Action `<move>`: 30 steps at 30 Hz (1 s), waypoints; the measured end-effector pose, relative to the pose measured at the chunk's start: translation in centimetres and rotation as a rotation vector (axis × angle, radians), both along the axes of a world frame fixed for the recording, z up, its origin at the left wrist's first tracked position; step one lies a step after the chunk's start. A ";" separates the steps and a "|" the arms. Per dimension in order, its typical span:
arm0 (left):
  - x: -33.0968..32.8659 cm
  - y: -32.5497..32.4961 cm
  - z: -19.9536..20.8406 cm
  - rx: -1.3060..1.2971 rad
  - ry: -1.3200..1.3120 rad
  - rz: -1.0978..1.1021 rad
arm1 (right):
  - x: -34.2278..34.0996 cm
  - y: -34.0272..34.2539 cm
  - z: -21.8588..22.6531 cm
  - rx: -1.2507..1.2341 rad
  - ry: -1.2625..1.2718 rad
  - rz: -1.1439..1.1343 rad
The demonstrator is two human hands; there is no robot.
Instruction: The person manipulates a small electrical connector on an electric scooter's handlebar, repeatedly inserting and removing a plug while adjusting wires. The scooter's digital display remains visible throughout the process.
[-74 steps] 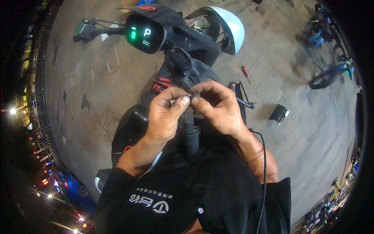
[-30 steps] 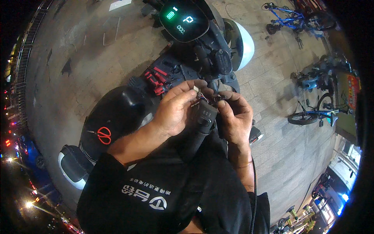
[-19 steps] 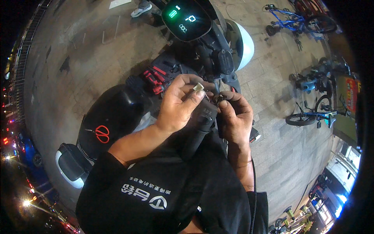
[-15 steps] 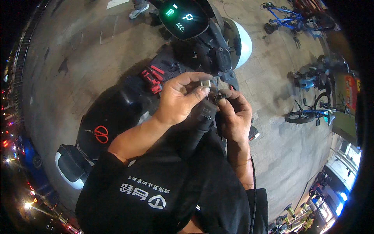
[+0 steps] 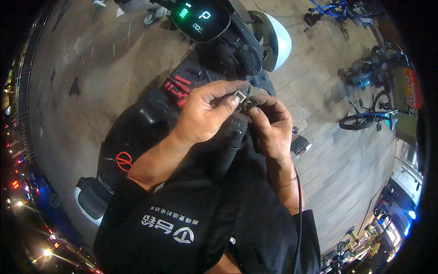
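A small pale rectangular piece with an open end, like a connector housing (image 5: 240, 96), is pinched between the thumb and index finger of my left hand (image 5: 200, 112). Close beside it, my right hand (image 5: 273, 130) has its thumb and fingers pressed together on small dark parts that look like wire ends (image 5: 246, 107); their exact kind is too small to make out. Just below both hands is the black handlebar grip (image 5: 228, 144) of an electric scooter. Beyond them the lit display (image 5: 200, 19) glows green and white.
Red-handled tools (image 5: 178, 87) lie on the scooter past my left hand. Red-handled scissors (image 5: 123, 161) rest on the black seat (image 5: 132, 123). A small dark box (image 5: 301, 145) is right of my right forearm. Bikes (image 5: 360, 119) stand along the right; a person's shoe (image 5: 155, 16) shows at the far left.
My hands have come closer together. The pale piece in my left hand has tilted, so its open end shows. The whole view has shifted slightly.
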State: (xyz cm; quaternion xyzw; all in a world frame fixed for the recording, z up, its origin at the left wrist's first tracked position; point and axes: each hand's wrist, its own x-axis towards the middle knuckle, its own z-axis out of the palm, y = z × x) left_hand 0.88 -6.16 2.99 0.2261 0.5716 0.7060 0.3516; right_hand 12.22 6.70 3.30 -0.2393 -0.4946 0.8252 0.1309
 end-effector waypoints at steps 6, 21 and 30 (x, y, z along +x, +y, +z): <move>0.3 0.3 0.2 0.035 -0.029 0.048 | 0.2 0.0 -0.4 0.038 0.002 -0.010; -0.7 0.3 -0.1 0.059 -0.120 -0.068 | 0.0 0.5 -0.7 0.061 0.071 0.010; -0.2 0.3 -0.3 0.115 -0.177 0.001 | 0.2 0.4 -0.3 -0.090 0.098 0.035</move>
